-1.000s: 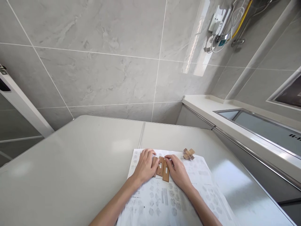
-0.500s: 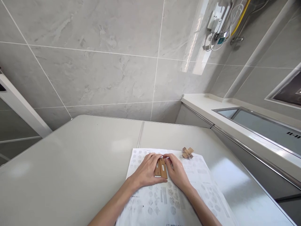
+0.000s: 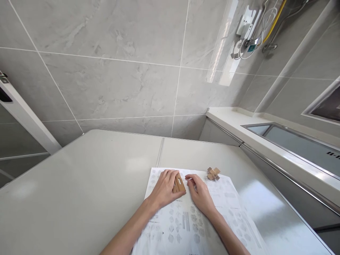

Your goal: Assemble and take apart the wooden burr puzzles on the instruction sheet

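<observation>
My left hand is wrapped round flat brown wooden pieces with slots in them, its thumb along their near edge. Part of the pieces is hidden under its fingers. Just to the right, my right hand is bent with its fingers curled and apart from the pieces; whether anything small is between its fingertips is unclear. Both hands are over a large printed paper sheet. On the sheet's far right part sits a small assembled wooden cross-shaped puzzle.
The paper lies on a pale table with a seam across it. Behind it stands a grey tiled wall. At the right is a white counter with a glass-topped panel; a socket and cables hang above.
My left hand has moved slightly left with the wooden pieces, which are now tilted. My right hand has come away from them, leaving a gap. The view has shifted slightly.
</observation>
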Demonstrator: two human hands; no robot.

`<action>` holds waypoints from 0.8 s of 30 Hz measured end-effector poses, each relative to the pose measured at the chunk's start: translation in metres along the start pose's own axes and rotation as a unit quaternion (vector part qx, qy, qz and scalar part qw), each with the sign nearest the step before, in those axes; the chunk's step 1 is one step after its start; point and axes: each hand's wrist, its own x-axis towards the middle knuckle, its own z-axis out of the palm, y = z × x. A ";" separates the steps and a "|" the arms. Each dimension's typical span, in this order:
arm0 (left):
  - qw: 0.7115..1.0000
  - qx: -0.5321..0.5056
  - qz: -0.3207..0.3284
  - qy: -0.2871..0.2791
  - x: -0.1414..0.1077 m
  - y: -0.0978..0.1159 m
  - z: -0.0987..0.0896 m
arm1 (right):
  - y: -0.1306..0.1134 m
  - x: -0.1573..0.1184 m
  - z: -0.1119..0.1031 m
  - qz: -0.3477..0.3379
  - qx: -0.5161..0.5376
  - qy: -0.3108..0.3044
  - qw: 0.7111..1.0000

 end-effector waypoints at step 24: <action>0.940 0.266 -0.146 0.155 0.003 -0.043 -0.012 | 0.000 0.000 -0.001 0.056 0.041 -0.013 0.998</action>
